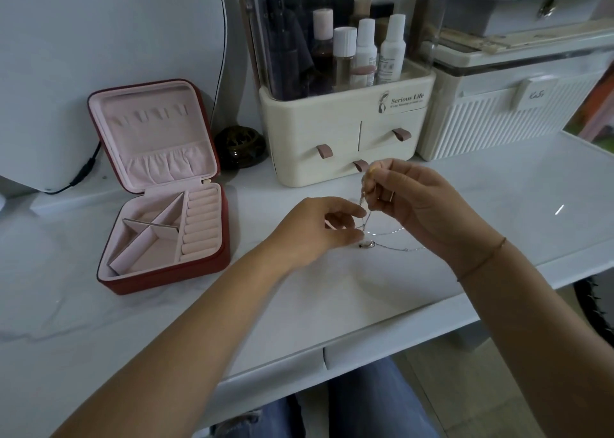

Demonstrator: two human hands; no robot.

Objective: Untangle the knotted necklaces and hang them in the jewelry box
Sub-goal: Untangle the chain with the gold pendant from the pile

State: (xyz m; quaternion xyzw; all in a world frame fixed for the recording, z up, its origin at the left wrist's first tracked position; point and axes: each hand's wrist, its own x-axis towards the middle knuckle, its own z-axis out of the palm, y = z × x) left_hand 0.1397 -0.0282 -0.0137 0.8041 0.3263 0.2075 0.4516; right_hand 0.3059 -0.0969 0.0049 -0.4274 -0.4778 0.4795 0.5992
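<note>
So the big white marble-look desk (332,304) is carrying everything here, with a cream plastic cosmetics organiser with little drawers (332,128) sitting at the back. The red square jewelry box with pink velvet lining (159,281) is lying open over on the left, well apart from the hands, and nothing is hanging on its lid hooks yet.

The right hand (425,208) is holding the tangled thin gold and silver chain necklaces (367,211) up off the desk, thumb and fingertips pinching the top of the bunch. The left hand (319,228) is curling in just below, forefinger and thumb nearly closed on the strands, and it looks like it's pinching one. The loose ends are trailing onto the desk, with a small clasp or pendant (368,244) resting just beside the left thumb.

My guess is these chains are weighing next to nothing, going totally floppy and slippery, and kinking if yanked. I'd be taking hold right beside the knot and teasing loops open, not pulling on the ends.
</note>
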